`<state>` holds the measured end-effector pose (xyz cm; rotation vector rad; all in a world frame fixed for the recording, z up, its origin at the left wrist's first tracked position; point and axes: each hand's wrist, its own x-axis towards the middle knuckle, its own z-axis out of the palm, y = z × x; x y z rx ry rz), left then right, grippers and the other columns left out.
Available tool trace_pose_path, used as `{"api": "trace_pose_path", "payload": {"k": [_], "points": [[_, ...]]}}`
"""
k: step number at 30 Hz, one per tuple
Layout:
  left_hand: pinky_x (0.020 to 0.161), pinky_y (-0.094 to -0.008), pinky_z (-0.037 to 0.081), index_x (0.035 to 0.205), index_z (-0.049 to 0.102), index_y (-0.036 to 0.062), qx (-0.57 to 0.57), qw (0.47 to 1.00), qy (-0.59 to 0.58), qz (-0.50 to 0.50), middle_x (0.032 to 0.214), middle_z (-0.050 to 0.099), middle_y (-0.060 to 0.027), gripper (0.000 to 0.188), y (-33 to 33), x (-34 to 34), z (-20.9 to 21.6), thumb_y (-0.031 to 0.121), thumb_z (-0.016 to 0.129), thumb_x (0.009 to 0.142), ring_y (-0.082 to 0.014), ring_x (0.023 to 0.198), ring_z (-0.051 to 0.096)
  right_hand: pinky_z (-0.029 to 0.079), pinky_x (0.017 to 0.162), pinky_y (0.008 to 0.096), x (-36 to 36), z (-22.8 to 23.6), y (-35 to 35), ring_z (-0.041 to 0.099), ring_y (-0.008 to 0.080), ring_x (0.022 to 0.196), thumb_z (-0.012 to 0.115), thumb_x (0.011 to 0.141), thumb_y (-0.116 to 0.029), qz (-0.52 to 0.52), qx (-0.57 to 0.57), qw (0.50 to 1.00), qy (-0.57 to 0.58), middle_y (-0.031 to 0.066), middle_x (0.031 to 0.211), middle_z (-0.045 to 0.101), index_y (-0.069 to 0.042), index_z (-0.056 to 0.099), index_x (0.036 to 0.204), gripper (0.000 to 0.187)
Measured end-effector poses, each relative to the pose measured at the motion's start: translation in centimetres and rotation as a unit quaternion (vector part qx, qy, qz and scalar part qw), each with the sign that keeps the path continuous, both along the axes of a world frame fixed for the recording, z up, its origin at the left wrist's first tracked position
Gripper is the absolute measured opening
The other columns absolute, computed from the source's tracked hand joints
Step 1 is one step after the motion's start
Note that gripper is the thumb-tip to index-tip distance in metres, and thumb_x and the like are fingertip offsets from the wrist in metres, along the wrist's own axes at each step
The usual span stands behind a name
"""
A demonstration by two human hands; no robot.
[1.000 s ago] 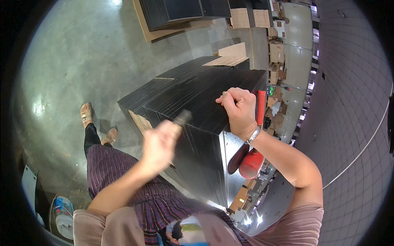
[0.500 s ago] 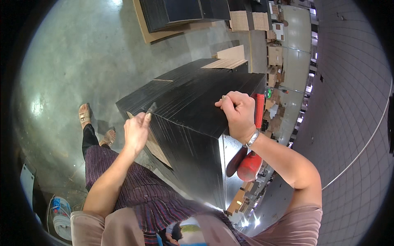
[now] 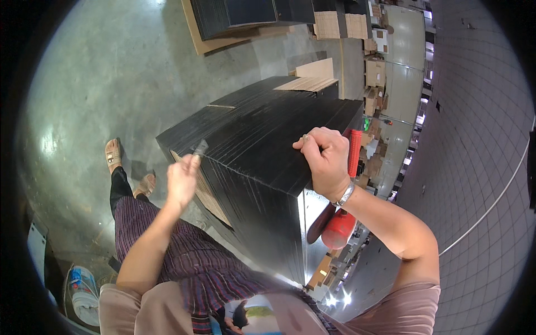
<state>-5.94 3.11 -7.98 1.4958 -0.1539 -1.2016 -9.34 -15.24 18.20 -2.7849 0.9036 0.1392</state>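
Observation:
A large stack of black sheets [image 3: 251,139] stands in front of me, its layered edges showing as fine lines. My left hand [image 3: 182,181] is closed around a small flat grey blade-like tool [image 3: 201,147], whose exact kind I cannot make out. This tool is at the stack's near left corner. On the stack's right part lies my right hand [image 3: 328,159], curled into a fist with a silver watch or bracelet at the wrist. Whether anything is inside that fist is hidden. Next to the wrist is a red ribbed handle [image 3: 353,151], with a rounded red body [image 3: 339,230] below it.
Tan cardboard pieces [image 3: 314,69] lie at the stack's far end. Another black stack [image 3: 251,14] on a tan board is farther off. A white bucket [image 3: 84,298] stands at lower left. Cartons [image 3: 375,72] line the far side of the concrete floor [image 3: 100,84].
My left hand has shifted slightly left and down, and its tool is turned a little differently. My right hand stays in nearly the same place on the stack.

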Motion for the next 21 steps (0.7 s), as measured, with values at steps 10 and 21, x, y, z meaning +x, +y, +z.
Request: {"api": "trace_pose_path", "payload": {"k": [10, 21], "points": [[0.055, -0.0385, 0.041, 0.076, 0.054, -0.0015, 0.032, 0.996, -0.069, -0.047, 0.06, 0.045, -0.0155, 0.038, 0.1, 0.4, -3.0, 0.03, 0.058, 0.098, -0.0251, 0.053, 0.043, 0.038, 0.062, 0.0407, -0.2, -0.1, -0.4, 0.053, 0.0312, 0.061, 0.06, 0.082, -0.013, 0.016, -0.012, 1.0, -0.003, 0.011, 0.059, 0.053, -0.006, 0.053, 0.058, 0.026], [0.063, -0.045, 0.046, 0.075, 0.06, -0.0021, 0.089, 0.994, -0.018, -0.054, 0.064, 0.058, -0.0207, 0.04, 0.7, 0.5, -6.0, 0.031, 0.055, 0.097, -0.0378, 0.061, 0.057, 0.039, 0.063, 0.0402, -0.3, 0.1, -0.4, 0.054, 0.0295, 0.06, 0.059, 0.082, -0.011, 0.01, -0.001, 1.0, -0.001, 0.0101, 0.058, 0.053, -0.007, 0.057, 0.059, 0.024]]}}
